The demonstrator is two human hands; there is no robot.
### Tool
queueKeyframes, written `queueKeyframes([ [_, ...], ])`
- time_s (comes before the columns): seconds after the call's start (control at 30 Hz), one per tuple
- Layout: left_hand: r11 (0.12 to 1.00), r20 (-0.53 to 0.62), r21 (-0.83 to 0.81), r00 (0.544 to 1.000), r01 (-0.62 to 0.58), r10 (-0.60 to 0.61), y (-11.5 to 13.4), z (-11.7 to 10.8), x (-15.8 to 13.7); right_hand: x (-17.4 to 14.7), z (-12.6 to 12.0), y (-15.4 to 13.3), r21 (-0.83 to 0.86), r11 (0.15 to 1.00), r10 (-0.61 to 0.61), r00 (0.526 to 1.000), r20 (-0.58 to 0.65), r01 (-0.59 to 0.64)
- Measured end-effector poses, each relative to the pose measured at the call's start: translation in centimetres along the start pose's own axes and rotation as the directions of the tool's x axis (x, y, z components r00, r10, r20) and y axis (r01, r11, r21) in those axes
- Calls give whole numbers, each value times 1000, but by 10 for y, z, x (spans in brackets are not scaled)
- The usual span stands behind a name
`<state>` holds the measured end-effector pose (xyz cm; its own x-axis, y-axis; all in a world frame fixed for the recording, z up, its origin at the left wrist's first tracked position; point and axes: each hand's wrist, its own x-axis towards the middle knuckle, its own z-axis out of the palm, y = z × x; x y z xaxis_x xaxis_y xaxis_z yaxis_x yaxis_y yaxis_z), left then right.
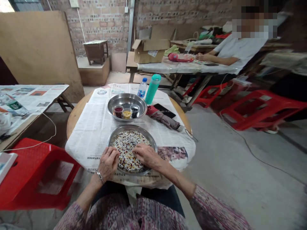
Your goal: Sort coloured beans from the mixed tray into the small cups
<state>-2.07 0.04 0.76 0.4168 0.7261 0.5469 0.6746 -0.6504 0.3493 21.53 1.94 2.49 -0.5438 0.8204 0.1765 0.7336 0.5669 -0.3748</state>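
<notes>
A round steel basin (pixel 109 140) in front of me holds a mix of white grains (pixel 130 140) with dark red, yellow and black beans or kernels among them. My left hand (pixel 109 161) rests at its left rim with the fingers curled together; what they hold, if anything, is hidden. Over the right part of the mix, my right hand (pixel 145 155) has its fingertips bent and pressed together at the grains. Behind stands a second steel basin (pixel 117 99), with a cup of red beans (pixel 118 111), a cup of yellow kernels (pixel 127 113) and a cup of black beans (pixel 134 111).
Newspaper (pixel 88 134) covers the round table. Beyond the basins stand a water bottle (pixel 142 88) and a teal flask (pixel 153 89). A folded umbrella (pixel 165 119) lies beside a dark phone (pixel 165 111). Red stools (pixel 35 166) flank the table; a person (pixel 242 51) sits at another table.
</notes>
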Motion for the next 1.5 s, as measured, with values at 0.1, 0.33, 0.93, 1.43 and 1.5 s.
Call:
queueKeyframes([
  [0.1,990,307,141,952,-29,-15,4,-11,15,-16,2,-3,61,998,-23,996,-81,28],
  [0.33,990,685,139,725,-29,-75,25,-2,44,-42,18,1,-12,984,156,891,-426,-178],
  [0.93,962,345,264,924,74,-166,18,45,102,-47,39,-5,382,909,389,672,-630,-168],
  [1.43,977,754,24,646,-210,120,45,75,128,-45,42,-7,406,886,450,635,-628,-226],
  [1.5,978,772,21,625,-209,117,41,64,126,-46,42,-6,397,890,443,640,-629,-226],
])
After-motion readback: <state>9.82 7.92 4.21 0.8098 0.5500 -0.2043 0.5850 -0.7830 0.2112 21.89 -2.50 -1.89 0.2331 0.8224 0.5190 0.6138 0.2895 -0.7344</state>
